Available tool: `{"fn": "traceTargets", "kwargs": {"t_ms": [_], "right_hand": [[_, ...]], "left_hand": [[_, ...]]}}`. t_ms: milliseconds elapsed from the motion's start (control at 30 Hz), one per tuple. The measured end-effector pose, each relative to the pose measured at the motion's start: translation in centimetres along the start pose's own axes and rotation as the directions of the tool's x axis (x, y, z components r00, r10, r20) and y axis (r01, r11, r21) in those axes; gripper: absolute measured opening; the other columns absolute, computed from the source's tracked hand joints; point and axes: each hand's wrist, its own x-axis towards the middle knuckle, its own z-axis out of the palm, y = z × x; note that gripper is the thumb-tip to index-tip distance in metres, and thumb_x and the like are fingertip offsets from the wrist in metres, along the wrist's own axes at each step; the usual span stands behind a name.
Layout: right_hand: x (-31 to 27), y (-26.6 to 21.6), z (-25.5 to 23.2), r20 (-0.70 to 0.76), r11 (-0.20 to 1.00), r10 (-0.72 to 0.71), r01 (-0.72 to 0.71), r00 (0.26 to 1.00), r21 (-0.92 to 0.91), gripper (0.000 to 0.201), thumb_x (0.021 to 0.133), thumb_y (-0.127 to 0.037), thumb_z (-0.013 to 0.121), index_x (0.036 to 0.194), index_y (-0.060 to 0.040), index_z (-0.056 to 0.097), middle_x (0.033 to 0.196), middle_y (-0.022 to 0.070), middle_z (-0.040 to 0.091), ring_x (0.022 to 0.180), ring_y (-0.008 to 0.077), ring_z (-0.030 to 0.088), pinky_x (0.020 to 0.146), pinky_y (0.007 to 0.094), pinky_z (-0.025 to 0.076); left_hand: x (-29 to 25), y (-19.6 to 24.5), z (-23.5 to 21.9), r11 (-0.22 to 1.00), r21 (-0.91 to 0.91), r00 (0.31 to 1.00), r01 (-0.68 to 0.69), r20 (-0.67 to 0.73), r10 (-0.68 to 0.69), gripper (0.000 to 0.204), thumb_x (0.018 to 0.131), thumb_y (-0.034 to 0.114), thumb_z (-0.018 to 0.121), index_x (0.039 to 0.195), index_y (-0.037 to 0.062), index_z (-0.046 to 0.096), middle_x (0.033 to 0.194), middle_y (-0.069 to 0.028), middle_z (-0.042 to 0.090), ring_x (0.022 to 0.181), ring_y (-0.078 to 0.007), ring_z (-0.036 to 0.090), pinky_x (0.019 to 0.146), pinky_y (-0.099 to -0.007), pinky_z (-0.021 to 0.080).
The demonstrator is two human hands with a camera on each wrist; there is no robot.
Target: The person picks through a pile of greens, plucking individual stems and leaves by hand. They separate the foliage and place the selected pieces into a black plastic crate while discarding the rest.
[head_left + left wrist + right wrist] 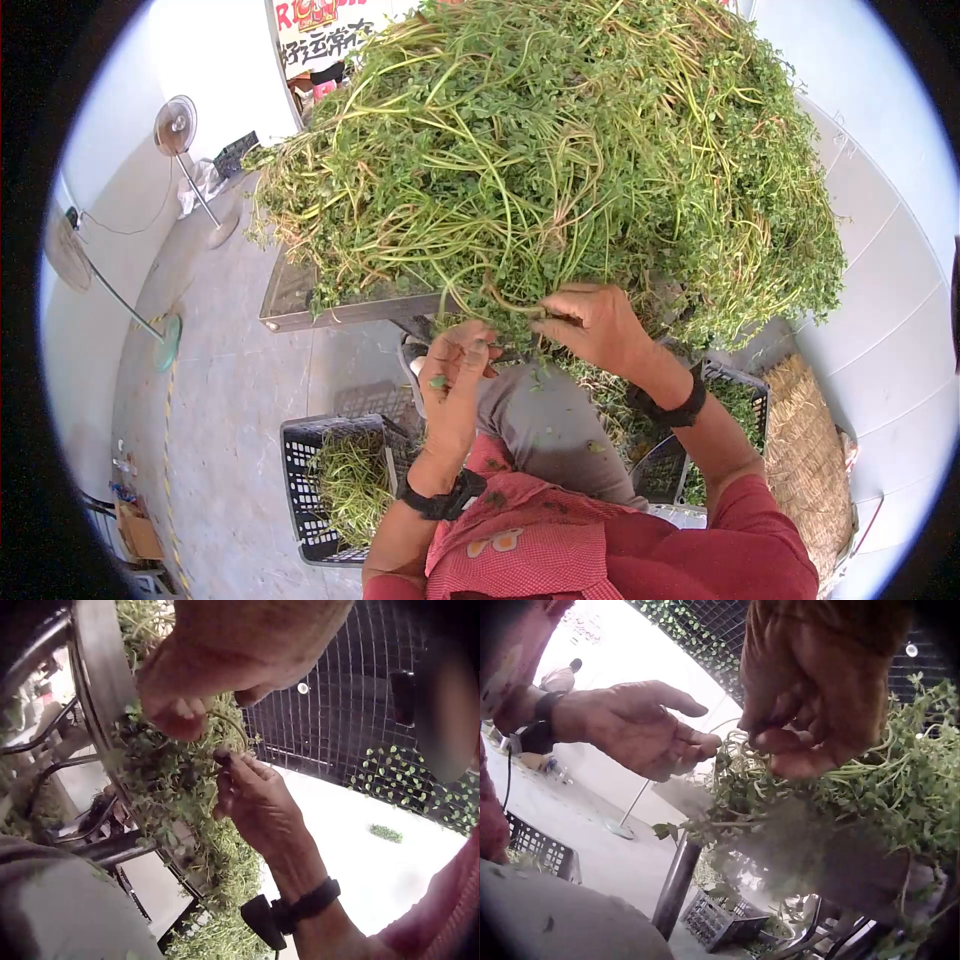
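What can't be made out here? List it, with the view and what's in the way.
Tabletop, head view: mostly buried under the greens.
Poster, head view: cut off by the top edge and the greens.
Crate on the right, head view: partly hidden by the right forearm.
Left hand, right wrist view: too blurred to tell whether its fingers touch the greens.

Leafy green plants (560,150), long and stringy, lie heaped in a thick tangle on the counter (370,313) — one curved stem (515,306) pinched in the right hand (602,326)
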Motion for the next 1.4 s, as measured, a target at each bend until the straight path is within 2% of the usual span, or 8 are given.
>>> {"fn": "traceTargets", "kwargs": {"t_ms": [600,733,867,900,1033,1133,1233,1400], "right_hand": [[-2.9,2.2,0.3,-0.117,0.999,-0.05,0.052,0.992,0.012,0.019,0.076,-0.017,0.066,0.093,-0.0086,0.064,0.076,0.0093,0.058,0.067,0.0286,0.059,0.058,0.036,0.048],[-2.9,1.5,0.6,-0.037,0.998,-0.063,0.063,0.997,0.005,0.021,0.077,-0.017,0.064,0.098,-0.0106,0.063,0.075,0.0093,0.058,0.067,0.029,0.06,0.058,0.0364,0.048],[-2.6,-0.2,-1.0,0.095,0.97,-0.025,0.047,0.995,-0.24,0.033,0.079,-0.013,0.061,0.112,-0.0165,0.059,0.076,0.0092,0.058,0.066,0.0284,0.059,0.056,0.0372,0.049],[-2.0,0.0,-1.6,-0.059,0.974,-0.109,0.094,0.992,-0.208,0.035,0.08,-0.011,0.06,0.114,-0.0178,0.058,0.076,0.0087,0.058,0.066,0.028,0.059,0.055,0.0369,0.049],[0.6,-0.5,-4.9,-0.297,0.95,-0.236,0.156,0.925,-0.269,0.037,0.079,-0.007,0.058,0.114,-0.0198,0.058,0.076,0.0064,0.057,0.065,0.0262,0.059,0.054,0.035,0.05],[2.8,-0.1,-4.4,-0.215,0.872,-0.154,0.031,0.964,-0.488,0.029,0.076,-0.006,0.061,0.104,-0.0163,0.062,0.076,0.0053,0.057,0.065,0.0251,0.058,0.052,0.0341,0.048],[4.2,3.4,-3.5,-0.143,0.811,-0.233,0.111,0.962,-0.574,0.025,0.075,-0.007,0.063,0.099,-0.0147,0.063,0.081,0.0048,0.058,0.064,0.0234,0.057,0.051,0.0326,0.046],[3.0,3.9,-4.9,-0.344,0.974,-0.204,0.154,0.917,-0.166,0.02,0.08,-0.006,0.063,0.098,-0.0132,0.062,0.08,0.0037,0.059,0.067,0.0163,0.058,0.054,0.0265,0.049]], "left_hand": [[-1.0,-1.4,1.7,0.987,0.152,0.984,0.051,0.161,-0.075,0.031,0.088,0.024,0.059,0.109,0.0012,0.055,0.103,-0.0089,0.061,0.083,-0.0158,0.06,0.063,-0.0269,0.046],[0.5,-0.9,3.3,0.928,-0.214,0.95,0.307,0.136,-0.282,0.031,0.089,0.031,0.056,0.108,0.0051,0.056,0.096,-0.0045,0.063,0.08,-0.0145,0.059,0.06,-0.0257,0.044],[2.1,-2.1,3.2,0.764,-0.49,0.9,0.42,0.117,-0.419,0.026,0.091,0.032,0.053,0.102,0.0091,0.058,0.09,-0.0001,0.063,0.077,-0.0126,0.059,0.056,-0.0249,0.042],[2.2,-2.2,3.2,0.763,-0.494,0.901,0.418,0.12,-0.416,0.026,0.091,0.032,0.053,0.102,0.0091,0.058,0.09,-0.0001,0.063,0.077,-0.0126,0.059,0.056,-0.0249,0.042],[1.8,-2.6,3.4,0.844,-0.375,0.923,0.383,0.113,-0.369,0.024,0.092,0.03,0.051,0.099,0.0087,0.058,0.091,-0.0012,0.064,0.076,-0.0121,0.059,0.056,-0.0253,0.043],[1.6,-2.1,3.3,0.868,-0.284,0.913,0.407,0.153,-0.378,0.029,0.093,0.033,0.049,0.102,0.006,0.057,0.091,-0.004,0.064,0.076,-0.0131,0.059,0.056,-0.0258,0.043],[1.1,-2.2,2.9,0.865,-0.23,0.889,0.446,0.225,-0.398,0.034,0.093,0.033,0.048,0.104,0.0023,0.058,0.094,-0.008,0.064,0.077,-0.0137,0.06,0.056,-0.025,0.044],[0.8,-1.5,2.1,0.906,-0.167,0.891,0.389,0.318,-0.324,0.038,0.094,0.034,0.048,0.105,-0.0006,0.06,0.101,-0.0104,0.064,0.079,-0.0137,0.06,0.055,-0.0228,0.045]]}}
